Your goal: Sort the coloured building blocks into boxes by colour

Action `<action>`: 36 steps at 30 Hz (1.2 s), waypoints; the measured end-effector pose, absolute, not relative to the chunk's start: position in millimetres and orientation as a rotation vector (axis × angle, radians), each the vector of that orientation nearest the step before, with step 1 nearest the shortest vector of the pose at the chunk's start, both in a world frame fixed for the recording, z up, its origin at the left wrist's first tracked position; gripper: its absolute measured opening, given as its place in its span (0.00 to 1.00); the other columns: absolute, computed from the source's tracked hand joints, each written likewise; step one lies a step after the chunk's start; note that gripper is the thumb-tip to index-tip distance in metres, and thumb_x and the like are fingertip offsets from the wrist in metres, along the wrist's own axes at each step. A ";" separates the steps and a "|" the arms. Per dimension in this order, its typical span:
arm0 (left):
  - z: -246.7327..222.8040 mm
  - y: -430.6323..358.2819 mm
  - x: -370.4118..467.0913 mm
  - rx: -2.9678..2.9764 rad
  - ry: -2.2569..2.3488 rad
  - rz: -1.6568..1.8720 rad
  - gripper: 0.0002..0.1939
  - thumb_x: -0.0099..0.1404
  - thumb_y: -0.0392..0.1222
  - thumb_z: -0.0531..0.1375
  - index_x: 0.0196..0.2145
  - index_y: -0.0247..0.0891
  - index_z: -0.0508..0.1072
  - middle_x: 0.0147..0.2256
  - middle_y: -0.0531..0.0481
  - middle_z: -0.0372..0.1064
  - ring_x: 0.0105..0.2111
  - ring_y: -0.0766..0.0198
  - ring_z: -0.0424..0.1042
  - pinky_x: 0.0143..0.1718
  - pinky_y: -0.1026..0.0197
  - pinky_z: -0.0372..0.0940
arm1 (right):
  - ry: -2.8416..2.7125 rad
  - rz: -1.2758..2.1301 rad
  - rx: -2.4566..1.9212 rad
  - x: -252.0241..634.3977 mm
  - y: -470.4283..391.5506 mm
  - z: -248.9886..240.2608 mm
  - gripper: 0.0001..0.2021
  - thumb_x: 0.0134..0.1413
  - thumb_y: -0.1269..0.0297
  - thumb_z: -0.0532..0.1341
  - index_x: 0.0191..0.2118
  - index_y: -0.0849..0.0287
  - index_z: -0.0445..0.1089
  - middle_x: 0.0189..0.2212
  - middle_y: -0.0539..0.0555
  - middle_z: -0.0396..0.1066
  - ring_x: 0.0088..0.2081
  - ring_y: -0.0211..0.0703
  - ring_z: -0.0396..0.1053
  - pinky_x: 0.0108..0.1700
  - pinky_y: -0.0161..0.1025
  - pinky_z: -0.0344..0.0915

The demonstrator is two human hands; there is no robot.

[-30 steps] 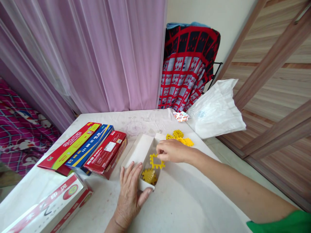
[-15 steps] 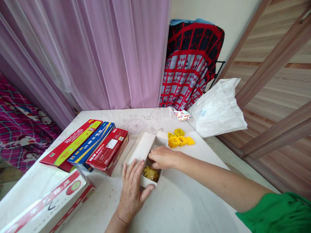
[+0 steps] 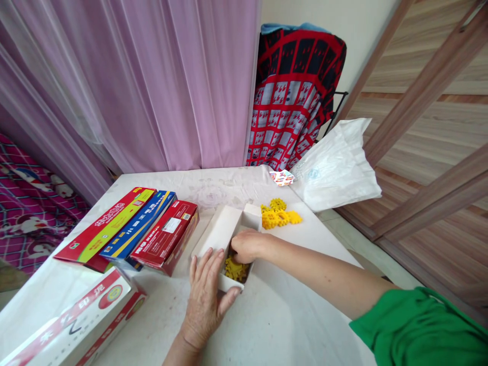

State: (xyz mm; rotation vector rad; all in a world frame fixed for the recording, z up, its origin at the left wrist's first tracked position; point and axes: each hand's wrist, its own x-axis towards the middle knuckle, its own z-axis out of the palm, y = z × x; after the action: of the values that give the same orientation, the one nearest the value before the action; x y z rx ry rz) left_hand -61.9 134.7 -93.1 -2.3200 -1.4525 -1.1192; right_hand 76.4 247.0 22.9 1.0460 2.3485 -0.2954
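A long white cardboard box [image 3: 244, 287] lies on the table with its lid [image 3: 218, 229] folded out to the left. Inside are yellow toothed plastic pieces [image 3: 235, 269]. The fingers of my left hand [image 3: 206, 284] are spread flat over the lid, with the thumb stretched along the box's near end. My right hand [image 3: 246, 246] reaches down into the box, its fingertips hidden behind the hand and among the contents. Just beyond the box, several brighter yellow toothed pieces [image 3: 281, 217] lie loose on the tabletop.
Left of the box lie a red and yellow box [image 3: 110, 223], a blue box [image 3: 143, 223] and a dark red box [image 3: 168, 234]. Nearer is a long white and red box [image 3: 72, 325]. A white plastic bag [image 3: 339, 168] hangs at the table's right edge, beside a colourful packet [image 3: 282, 177].
My right hand has sunk deeper into the box, and its fingers are more hidden. The yellow pieces inside have shifted. My left hand keeps its place on the box; the view has moved slightly.
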 end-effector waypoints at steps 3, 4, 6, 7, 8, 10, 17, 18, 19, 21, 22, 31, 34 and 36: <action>-93.9 135.1 -62.5 -2.329 -1.453 -1.110 0.36 0.66 0.53 0.55 0.66 0.35 0.48 0.57 0.37 0.65 0.63 0.50 0.56 0.65 0.41 0.42 | 2.292 -0.361 1.015 76.0 248.4 23.2 0.20 0.54 0.58 0.59 0.47 0.66 0.76 0.45 0.66 0.75 0.47 0.55 0.73 0.41 0.40 0.68; -94.1 135.2 -62.8 -2.331 -1.455 -1.106 0.37 0.66 0.53 0.55 0.66 0.35 0.48 0.57 0.37 0.65 0.62 0.50 0.56 0.65 0.41 0.42 | 2.283 -0.384 0.997 75.9 248.6 22.8 0.20 0.54 0.57 0.59 0.47 0.66 0.76 0.45 0.65 0.75 0.47 0.54 0.73 0.41 0.40 0.68; -94.2 135.4 -63.3 -2.335 -1.455 -1.100 0.37 0.66 0.54 0.55 0.66 0.35 0.48 0.57 0.37 0.65 0.62 0.50 0.56 0.65 0.41 0.42 | 2.274 -0.402 1.001 75.3 247.9 21.9 0.22 0.55 0.55 0.59 0.48 0.65 0.75 0.46 0.65 0.75 0.47 0.54 0.73 0.41 0.39 0.69; -94.1 135.5 -63.4 -2.335 -1.452 -1.100 0.37 0.66 0.54 0.55 0.66 0.35 0.48 0.57 0.37 0.65 0.62 0.50 0.56 0.65 0.41 0.42 | 2.275 -0.400 1.019 74.8 247.0 21.7 0.23 0.55 0.54 0.59 0.49 0.66 0.75 0.46 0.65 0.75 0.48 0.54 0.73 0.42 0.40 0.69; -93.8 135.6 -63.5 -2.335 -1.448 -1.099 0.37 0.66 0.54 0.55 0.66 0.35 0.48 0.57 0.38 0.65 0.63 0.51 0.56 0.65 0.42 0.42 | 2.273 -0.394 1.042 74.2 246.1 21.9 0.24 0.55 0.53 0.59 0.49 0.67 0.74 0.46 0.66 0.75 0.48 0.55 0.73 0.42 0.41 0.69; -93.0 135.8 -63.6 -2.334 -1.439 -1.098 0.36 0.66 0.53 0.55 0.65 0.34 0.49 0.57 0.38 0.65 0.63 0.51 0.55 0.65 0.43 0.41 | 2.272 -0.389 1.086 73.7 244.3 24.0 0.25 0.54 0.52 0.59 0.50 0.68 0.74 0.46 0.68 0.74 0.49 0.56 0.72 0.44 0.43 0.69; -92.1 135.8 -63.7 -2.333 -1.450 -1.091 0.36 0.66 0.54 0.54 0.65 0.35 0.49 0.57 0.38 0.65 0.62 0.50 0.56 0.65 0.42 0.42 | 2.306 -0.391 1.137 80.1 246.2 31.7 0.18 0.50 0.66 0.60 0.46 0.68 0.76 0.45 0.68 0.75 0.48 0.57 0.72 0.43 0.43 0.69; -92.0 135.8 -63.8 -2.334 -1.450 -1.090 0.36 0.66 0.55 0.55 0.65 0.35 0.49 0.57 0.37 0.65 0.62 0.50 0.56 0.65 0.42 0.41 | 2.299 -0.399 1.125 80.0 246.0 30.8 0.17 0.50 0.67 0.60 0.45 0.68 0.76 0.44 0.68 0.75 0.48 0.57 0.72 0.42 0.43 0.69; -91.9 135.8 -63.8 -2.336 -1.452 -1.087 0.37 0.66 0.55 0.55 0.65 0.34 0.49 0.57 0.37 0.65 0.62 0.50 0.56 0.65 0.42 0.41 | 2.294 -0.407 1.116 79.5 245.3 29.6 0.17 0.49 0.67 0.60 0.45 0.68 0.76 0.44 0.68 0.76 0.48 0.57 0.73 0.42 0.43 0.69; -91.6 135.8 -63.9 -2.337 -1.459 -1.086 0.37 0.66 0.55 0.55 0.65 0.35 0.49 0.57 0.37 0.65 0.62 0.50 0.57 0.65 0.42 0.42 | 2.290 -0.417 1.116 77.9 242.5 27.9 0.17 0.50 0.66 0.60 0.45 0.68 0.76 0.43 0.68 0.76 0.47 0.57 0.73 0.42 0.43 0.69; -91.4 135.8 -63.9 -2.335 -1.463 -1.086 0.37 0.66 0.55 0.55 0.65 0.35 0.49 0.57 0.38 0.66 0.62 0.50 0.57 0.65 0.42 0.42 | 2.295 -0.413 1.126 77.7 240.9 28.0 0.17 0.50 0.66 0.60 0.45 0.69 0.76 0.43 0.68 0.76 0.47 0.57 0.73 0.41 0.42 0.68; -94.6 137.3 -63.8 -2.315 -1.425 -1.114 0.36 0.66 0.52 0.55 0.65 0.34 0.50 0.57 0.37 0.65 0.62 0.51 0.57 0.65 0.44 0.42 | 2.616 -0.732 1.465 161.6 291.7 52.7 0.15 0.57 0.58 0.55 0.36 0.58 0.78 0.34 0.52 0.78 0.36 0.40 0.74 0.35 0.31 0.63; -96.1 137.8 -63.9 -2.304 -1.433 -1.111 0.36 0.66 0.52 0.56 0.65 0.33 0.50 0.57 0.37 0.65 0.62 0.52 0.56 0.65 0.45 0.41 | 2.341 -0.427 2.164 210.5 335.9 50.3 0.17 0.59 0.58 0.53 0.42 0.59 0.76 0.40 0.52 0.77 0.42 0.42 0.73 0.40 0.31 0.63; -96.5 138.0 -64.4 -2.297 -1.438 -1.104 0.36 0.66 0.52 0.55 0.65 0.34 0.50 0.57 0.38 0.65 0.62 0.52 0.57 0.65 0.46 0.41 | 2.202 -0.308 2.326 232.7 359.3 40.7 0.18 0.59 0.59 0.53 0.49 0.61 0.73 0.48 0.57 0.74 0.49 0.47 0.71 0.44 0.34 0.64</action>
State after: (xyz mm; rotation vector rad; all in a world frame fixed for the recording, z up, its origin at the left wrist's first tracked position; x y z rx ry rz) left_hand -64.4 138.0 -96.5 -2.2968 -1.4383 -1.1043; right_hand 232.7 359.3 40.7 2.3261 2.2023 -0.3080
